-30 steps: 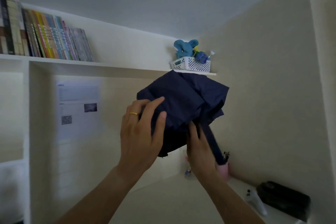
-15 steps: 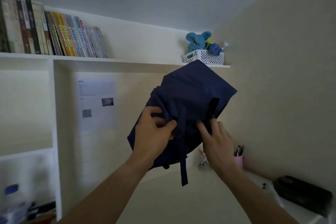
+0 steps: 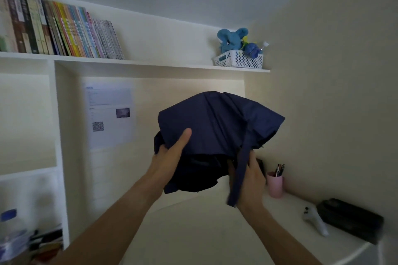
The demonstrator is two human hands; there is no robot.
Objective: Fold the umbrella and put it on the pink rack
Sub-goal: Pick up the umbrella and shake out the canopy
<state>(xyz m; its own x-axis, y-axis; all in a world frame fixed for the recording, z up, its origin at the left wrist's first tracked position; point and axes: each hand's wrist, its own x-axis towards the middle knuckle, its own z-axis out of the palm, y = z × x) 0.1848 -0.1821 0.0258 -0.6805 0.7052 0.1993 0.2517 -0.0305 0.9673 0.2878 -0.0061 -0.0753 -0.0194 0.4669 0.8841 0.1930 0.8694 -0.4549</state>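
step: folding, mid-way. Canopy is collapsed but loose and baggy, not yet wrapped.
umbrella (image 3: 217, 135): navy, held up in the air between both hands, above the desk (image 3: 193, 232), touching no surface.
left hand (image 3: 170, 158): grips the left edge of the bundle. Thumb lies flat on top of the cloth, the other fingers are curled under it and hidden, so the fabric is clamped between thumb and fingers.
right hand (image 3: 251, 180): sits under the lower right of the bundle, fingers pointing up into the folds. Cannot tell whether they pinch anything; the cloth hides the tips.
strap (image 3: 242, 163): hangs free from the right side of the canopy, down across the right palm, end dangling below the wrist. Not fastened.
handle: dark shape just past the right fingertips, probably the grip, too dim to be sure.
pink rack: not in view. The only pink thing is a pen cup (image 3: 275, 185), near the right hand on the desk.
next, my read: gather the loose panels tight around the shaft, twist, catch the strap with the right fingers, wrap and fasten.
needs: left hand holding the bundle firm while the right works.
after: find the rack.
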